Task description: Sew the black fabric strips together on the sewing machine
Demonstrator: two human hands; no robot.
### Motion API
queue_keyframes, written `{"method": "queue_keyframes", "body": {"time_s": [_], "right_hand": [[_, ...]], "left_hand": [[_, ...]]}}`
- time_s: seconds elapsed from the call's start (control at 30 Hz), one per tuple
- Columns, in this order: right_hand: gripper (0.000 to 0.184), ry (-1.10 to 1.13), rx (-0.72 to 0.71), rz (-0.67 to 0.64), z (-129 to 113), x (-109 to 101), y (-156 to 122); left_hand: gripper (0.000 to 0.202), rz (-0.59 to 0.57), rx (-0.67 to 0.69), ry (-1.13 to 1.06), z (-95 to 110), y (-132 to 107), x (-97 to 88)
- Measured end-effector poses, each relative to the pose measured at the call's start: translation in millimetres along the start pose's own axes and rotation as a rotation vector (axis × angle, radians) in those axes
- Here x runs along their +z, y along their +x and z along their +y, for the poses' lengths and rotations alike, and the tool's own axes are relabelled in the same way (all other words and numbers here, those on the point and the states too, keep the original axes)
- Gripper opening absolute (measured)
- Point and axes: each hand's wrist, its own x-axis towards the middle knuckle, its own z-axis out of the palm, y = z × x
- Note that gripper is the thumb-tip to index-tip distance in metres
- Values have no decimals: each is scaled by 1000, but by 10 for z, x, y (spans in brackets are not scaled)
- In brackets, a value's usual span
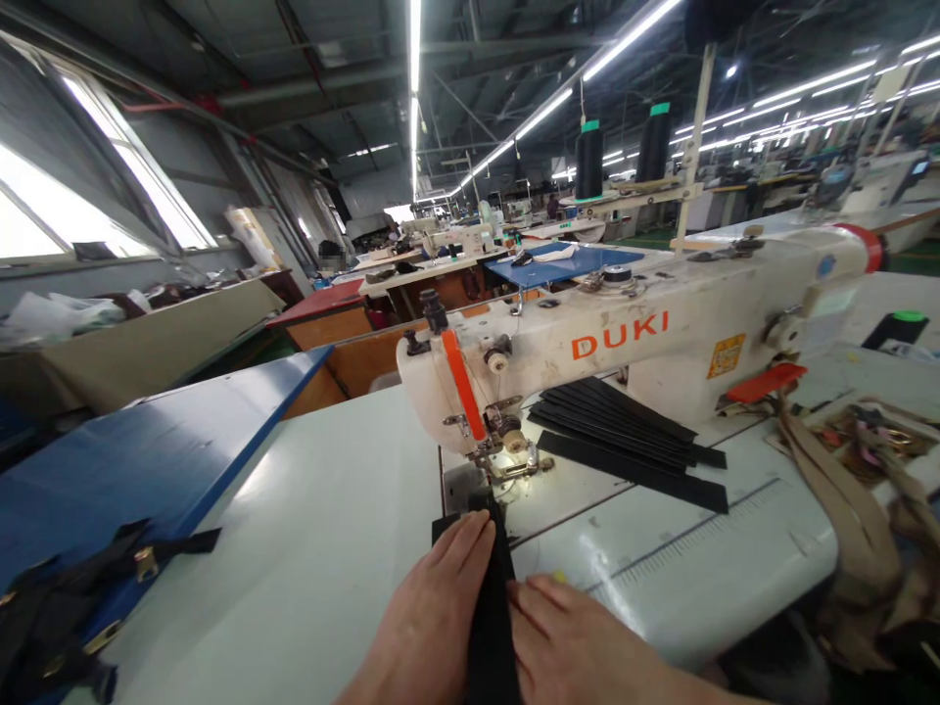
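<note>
My left fingers [468, 537] lie together atop the black strip [492, 632]; my right fingers [540, 609], together, touch its right edge; whether either clamps it, I cannot tell.

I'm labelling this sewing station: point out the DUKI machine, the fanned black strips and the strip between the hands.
DUKI sewing machine [694, 313]: head view, white arm.
Fanned black strips [617, 421]: head view, pile's middle.
Handled black strip [492, 632]: head view, exposed upper face.
</note>
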Motion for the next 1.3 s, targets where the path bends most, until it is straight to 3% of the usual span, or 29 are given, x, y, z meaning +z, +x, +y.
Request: {"method": "queue_keyframes", "body": {"time_s": [0.23,0.43,0.53,0.63,0.73,0.93,1.1,1.3], "right_hand": [[28,-72,-40,206,25,114,25],[29,-38,48,322,-13,283,11],[25,-33,77,365,-32,372,-18],[24,-40,53,346,-33,406,-31],[23,-27,61,302,-27,408,-32],[23,-31,64,305,-26,378,-40],[24,-11,60,300,-15,359,-48],[26,5,60,269,-21,331,-48]], "left_hand": [[71,34,112,103,-46,78,-78],[75,-28,143,142,-3,157,-227],[72,38,189,195,-46,169,-174],[69,118,225,225,-114,146,-67],[69,124,217,200,-156,120,-4],[73,115,196,126,-117,127,-75],[73,15,180,136,-49,144,-181],[74,102,197,143,-130,113,-28]]}}
